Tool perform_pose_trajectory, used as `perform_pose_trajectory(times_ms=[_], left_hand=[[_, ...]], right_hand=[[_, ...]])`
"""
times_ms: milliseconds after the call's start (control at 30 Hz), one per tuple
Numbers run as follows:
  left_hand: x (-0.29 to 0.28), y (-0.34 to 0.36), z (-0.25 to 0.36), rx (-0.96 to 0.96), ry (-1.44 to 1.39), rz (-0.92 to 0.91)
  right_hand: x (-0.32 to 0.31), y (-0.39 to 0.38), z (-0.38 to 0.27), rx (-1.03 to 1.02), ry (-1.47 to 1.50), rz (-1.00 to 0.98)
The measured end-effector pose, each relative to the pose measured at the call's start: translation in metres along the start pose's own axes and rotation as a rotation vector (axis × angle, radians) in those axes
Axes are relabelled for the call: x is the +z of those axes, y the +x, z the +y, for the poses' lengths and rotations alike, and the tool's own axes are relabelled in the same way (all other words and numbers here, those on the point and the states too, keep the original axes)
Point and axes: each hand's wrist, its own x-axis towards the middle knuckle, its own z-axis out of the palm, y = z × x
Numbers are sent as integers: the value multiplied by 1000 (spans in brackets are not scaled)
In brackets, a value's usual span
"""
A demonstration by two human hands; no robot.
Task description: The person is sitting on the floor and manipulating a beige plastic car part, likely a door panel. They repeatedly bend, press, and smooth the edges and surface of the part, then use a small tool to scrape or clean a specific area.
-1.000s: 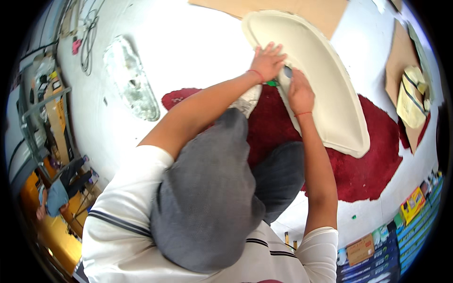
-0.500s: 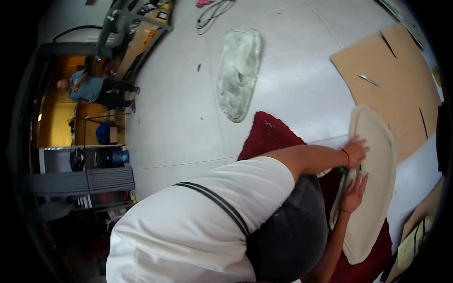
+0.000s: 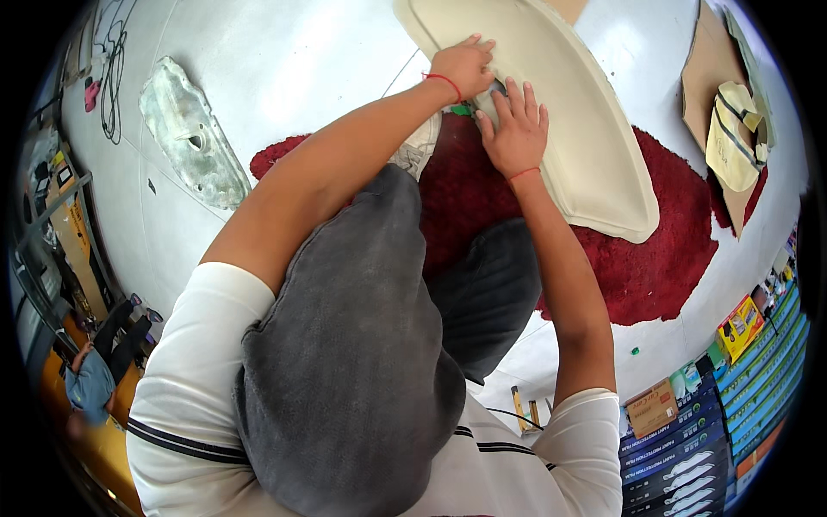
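A long, cream-coloured moulded panel [image 3: 586, 129] overlapped the far edge of a dark-red shaggy rug [image 3: 663, 267], presumably for cushioning. The right hand [image 3: 517, 138], spread, seemingly steadied it; the left hand [image 3: 463, 69] touched it, pinch indiscernible.

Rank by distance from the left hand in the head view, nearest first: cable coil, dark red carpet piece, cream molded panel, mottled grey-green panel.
1. Cream molded panel: touching the left hand.
2. Dark red carpet piece: just below the hand in view.
3. Mottled grey-green panel: off to the left.
4. Cable coil: farther left.
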Motion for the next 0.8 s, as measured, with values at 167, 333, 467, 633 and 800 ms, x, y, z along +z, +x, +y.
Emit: perform_pose_trajectory(times_ms=[167,333,467,633,800], left_hand=[[-12,-29,-37,264,-24,58],[-35,-69,-20,228,22,-64],[-46,-78,7,429,96,-55],[-59,-89,-3,367,365,-136],[-51,-97,15,372,367,-171]], right_hand=[[21,14,-42,76,-99,-26],[13,-21,-37,19,29,-90],[23,-23,-40,90,-47,-115],[7,-20,-46,10,81,-115],[-39,-101,42,-89,-5,-269]])
